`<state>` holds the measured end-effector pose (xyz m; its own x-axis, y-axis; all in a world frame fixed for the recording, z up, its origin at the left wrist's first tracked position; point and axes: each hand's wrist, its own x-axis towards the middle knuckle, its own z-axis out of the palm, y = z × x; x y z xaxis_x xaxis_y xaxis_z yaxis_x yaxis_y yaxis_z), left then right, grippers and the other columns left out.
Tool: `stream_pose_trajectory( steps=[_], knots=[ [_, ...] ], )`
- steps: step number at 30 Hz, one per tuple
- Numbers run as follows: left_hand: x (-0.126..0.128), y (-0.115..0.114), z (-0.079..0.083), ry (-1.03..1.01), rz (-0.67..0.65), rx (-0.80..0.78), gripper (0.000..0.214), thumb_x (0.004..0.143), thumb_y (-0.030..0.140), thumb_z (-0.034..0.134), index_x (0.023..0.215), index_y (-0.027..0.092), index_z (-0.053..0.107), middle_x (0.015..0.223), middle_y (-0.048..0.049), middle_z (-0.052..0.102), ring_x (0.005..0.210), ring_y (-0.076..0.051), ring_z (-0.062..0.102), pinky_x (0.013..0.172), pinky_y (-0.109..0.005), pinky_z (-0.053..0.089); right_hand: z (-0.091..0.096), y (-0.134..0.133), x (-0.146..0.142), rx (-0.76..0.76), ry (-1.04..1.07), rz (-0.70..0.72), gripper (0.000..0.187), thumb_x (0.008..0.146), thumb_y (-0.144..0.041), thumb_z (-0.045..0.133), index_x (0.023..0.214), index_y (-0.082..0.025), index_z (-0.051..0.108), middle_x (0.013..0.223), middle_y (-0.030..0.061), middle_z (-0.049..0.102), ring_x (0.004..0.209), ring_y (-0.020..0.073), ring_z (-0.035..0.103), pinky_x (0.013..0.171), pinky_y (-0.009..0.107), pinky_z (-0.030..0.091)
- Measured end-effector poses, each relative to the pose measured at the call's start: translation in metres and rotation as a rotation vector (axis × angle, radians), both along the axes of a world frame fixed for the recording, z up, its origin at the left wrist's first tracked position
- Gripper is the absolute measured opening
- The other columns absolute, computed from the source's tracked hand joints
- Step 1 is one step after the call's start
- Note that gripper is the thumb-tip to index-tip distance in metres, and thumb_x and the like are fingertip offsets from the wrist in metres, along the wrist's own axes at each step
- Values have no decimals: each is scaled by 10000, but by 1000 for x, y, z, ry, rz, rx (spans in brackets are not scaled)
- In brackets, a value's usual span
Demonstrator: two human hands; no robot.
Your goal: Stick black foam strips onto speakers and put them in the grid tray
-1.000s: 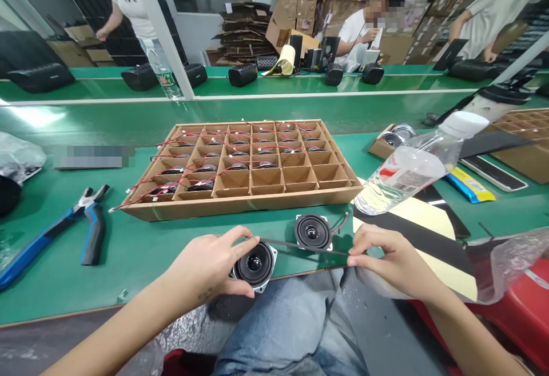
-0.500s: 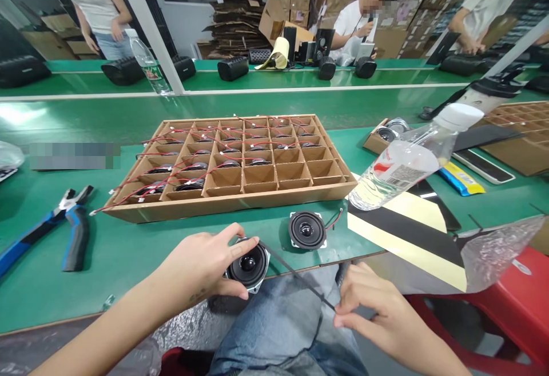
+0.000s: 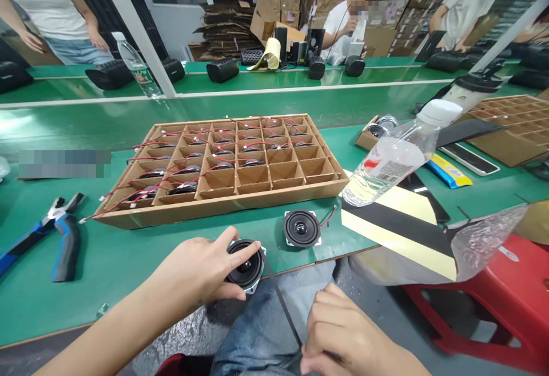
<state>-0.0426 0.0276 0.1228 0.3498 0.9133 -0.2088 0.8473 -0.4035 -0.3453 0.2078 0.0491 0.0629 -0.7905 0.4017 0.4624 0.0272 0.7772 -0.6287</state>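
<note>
Dropped lower, the right hand (image 3: 343, 336) pinches a thin black strip (image 3: 278, 307); the left hand's (image 3: 193, 267) fingers clasp a round speaker (image 3: 245, 266).

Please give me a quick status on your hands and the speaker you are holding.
Left hand gripping speaker driver. Right hand pinching thin black strip. Second speaker driver nearby.

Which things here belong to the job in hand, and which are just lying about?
In use:
left hand on a round speaker
right hand pinching a thin black strip
second speaker on the bench
cardboard tray of wired speakers

Lying about:
blue-handled pliers
water bottle
bubble wrap
red stool
</note>
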Motion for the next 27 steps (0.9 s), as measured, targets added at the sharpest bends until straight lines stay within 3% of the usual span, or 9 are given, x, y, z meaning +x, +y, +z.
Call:
stream_pose_trajectory(
  steps=[3,6,11,13,18,21,24,27],
  knots=[
    [4,-5,-4,10,3,37,684,647,575,647,1266,422,396,939,-71,580,447,-182,562,434,-305,449,1,-1,-4,-28,4,9,347,937,-369,418,669,-175,521,602,-27,552,592,106,456,603,269,267],
    [16,-6,-8,24,83,82,670,687,582,606,1287,376,389,897,-91,584,459,-202,565,458,-319,445,16,9,-6,-73,-93,-5,296,924,-324,462,681,-172,536,630,-24,558,632,109,476,637,269,281],
    [26,14,0,-43,360,-8,825,738,676,446,1350,137,320,773,-139,619,617,-315,619,543,-385,466,42,64,-16,-84,-106,-153,150,804,-169,631,671,-170,560,675,-23,580,653,118,500,643,271,306],
    [15,23,6,-164,398,-118,836,747,671,443,1357,120,293,884,-154,632,765,-336,625,633,-411,483,43,88,-21,-193,-56,-191,135,747,-134,669,659,-170,573,674,-22,572,634,117,507,616,254,346],
    [-36,31,7,-648,214,-359,777,700,485,656,1337,250,279,1369,-63,365,1205,-233,409,979,-345,366,31,120,-26,-390,52,-225,112,695,-175,696,651,-174,593,685,-9,572,629,128,511,576,246,395],
    [-51,32,-1,-787,117,-421,698,720,449,659,1311,304,317,1398,-5,330,1270,-178,320,1053,-308,271,24,123,-24,-417,73,-205,119,693,-204,698,641,-178,594,676,-7,571,627,132,511,576,255,396],
    [-51,33,-6,-782,90,-399,658,695,499,659,1267,303,399,1305,-9,456,1189,-193,424,1004,-315,329,20,123,-21,-427,73,-181,130,701,-238,704,643,-181,602,683,-3,564,634,136,514,588,265,408],
    [-47,31,-8,-720,76,-326,636,695,550,627,1243,283,442,1328,-37,438,1180,-234,431,969,-351,346,17,124,-17,-426,59,-154,157,712,-290,708,643,-182,615,683,2,556,642,140,520,596,270,419]
  ],
)
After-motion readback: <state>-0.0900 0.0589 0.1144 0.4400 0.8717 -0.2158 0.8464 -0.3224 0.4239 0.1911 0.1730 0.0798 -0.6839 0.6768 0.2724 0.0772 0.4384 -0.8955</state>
